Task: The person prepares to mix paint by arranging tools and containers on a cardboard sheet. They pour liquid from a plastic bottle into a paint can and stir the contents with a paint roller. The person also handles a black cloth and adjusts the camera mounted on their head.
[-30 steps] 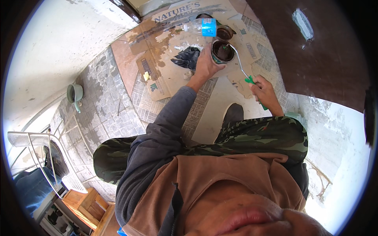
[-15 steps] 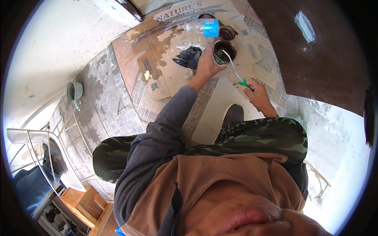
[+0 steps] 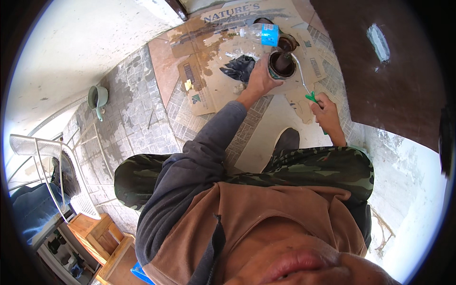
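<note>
My left hand (image 3: 262, 80) is closed around the side of a round open can (image 3: 276, 76) with dark brown stuff inside it. A small paint roller (image 3: 284, 61), coated dark brown, sits over the can's mouth, partly in it. My right hand (image 3: 327, 113) grips the roller's green handle (image 3: 311, 97), from which a bent metal rod runs up to the roller. Just beyond the can stands a second, brown-stained open container (image 3: 288, 42). A clear plastic bottle with a blue label (image 3: 269, 35) lies on its side beside it. Left of my left hand is a crumpled black plastic or cloth piece (image 3: 240, 68).
Stained flattened cardboard (image 3: 205, 90) lies under the cans on a tiled floor. A dark brown panel (image 3: 342, 52) stands at the right. At the left are a grey-green dipper (image 3: 97, 96), a white metal rack (image 3: 77, 164) and a wooden piece of furniture (image 3: 90, 232).
The roller has lifted and turned from inside the can, so its brown sleeve now shows at the mouth. My right hand has shifted slightly. The whole view has slid a little rightward.
</note>
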Available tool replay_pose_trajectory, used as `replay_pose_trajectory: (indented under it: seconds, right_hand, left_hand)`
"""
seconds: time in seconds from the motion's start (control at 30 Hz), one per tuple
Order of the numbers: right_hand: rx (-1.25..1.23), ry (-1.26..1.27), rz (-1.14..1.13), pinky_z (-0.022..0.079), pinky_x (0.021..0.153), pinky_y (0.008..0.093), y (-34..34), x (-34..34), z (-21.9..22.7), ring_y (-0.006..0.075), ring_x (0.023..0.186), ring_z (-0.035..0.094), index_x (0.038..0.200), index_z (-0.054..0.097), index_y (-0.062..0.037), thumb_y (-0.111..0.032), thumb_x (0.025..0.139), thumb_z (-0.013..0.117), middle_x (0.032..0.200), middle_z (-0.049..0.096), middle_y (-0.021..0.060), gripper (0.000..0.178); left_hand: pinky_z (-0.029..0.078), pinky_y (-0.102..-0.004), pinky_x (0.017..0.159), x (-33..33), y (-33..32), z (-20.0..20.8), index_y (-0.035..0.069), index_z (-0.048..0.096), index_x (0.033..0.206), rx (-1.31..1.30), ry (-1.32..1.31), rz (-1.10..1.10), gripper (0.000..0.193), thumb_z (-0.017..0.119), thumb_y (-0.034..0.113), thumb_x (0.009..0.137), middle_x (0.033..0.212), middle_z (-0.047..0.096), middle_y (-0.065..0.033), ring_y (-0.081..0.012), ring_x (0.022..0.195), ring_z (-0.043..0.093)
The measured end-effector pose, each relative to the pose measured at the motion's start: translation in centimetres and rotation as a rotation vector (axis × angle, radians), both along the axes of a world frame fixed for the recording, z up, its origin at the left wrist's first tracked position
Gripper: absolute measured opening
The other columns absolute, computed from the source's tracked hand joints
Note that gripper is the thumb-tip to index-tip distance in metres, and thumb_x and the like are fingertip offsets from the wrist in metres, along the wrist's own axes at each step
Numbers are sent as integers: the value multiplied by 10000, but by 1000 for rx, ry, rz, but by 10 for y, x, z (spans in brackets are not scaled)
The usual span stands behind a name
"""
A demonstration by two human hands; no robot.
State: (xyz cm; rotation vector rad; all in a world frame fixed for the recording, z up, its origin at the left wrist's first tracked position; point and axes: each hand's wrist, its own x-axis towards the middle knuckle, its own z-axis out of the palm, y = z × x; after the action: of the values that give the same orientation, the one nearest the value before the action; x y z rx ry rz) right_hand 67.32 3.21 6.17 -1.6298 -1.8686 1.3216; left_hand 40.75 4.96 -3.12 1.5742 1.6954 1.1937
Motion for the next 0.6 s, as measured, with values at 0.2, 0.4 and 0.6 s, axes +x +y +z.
replay_pose_trajectory:
  seconds: [0.2, 0.4, 0.6]
  right_hand:
    - [122, -57, 171, 416, 591, 323, -8, -14, -14, 115, 622, 498, 974, 576, -2, -119, 921, 652, 674, 593, 41, 149]
    - [-134, 93, 45, 391, 495, 274, -14, -8, 4, 78, 525, 473, 997, 602, -20, -137, 943, 650, 695, 604, 15, 138]
    - [-127, 187, -1, 375, 444, 223, -5, 6, 20, 45, 489, 473, 1033, 619, -49, -187, 995, 632, 678, 585, -10, 144]
  left_hand:
    - [452, -458, 1051, -2, 4, -2, -4, 386, 1411, -19, -56, -35, 1031, 945, 201, 570, 1301, 567, -265, -443, 1239, 536]
    - [453, -459, 1056, -1, 2, -5, -15, 373, 1426, 38, -1, -12, 1052, 947, 217, 576, 1312, 561, -270, -443, 1243, 535]
    - [432, -432, 1096, -3, 2, -7, -33, 345, 1481, -39, -3, -19, 1111, 943, 253, 589, 1372, 547, -272, -414, 1294, 533]
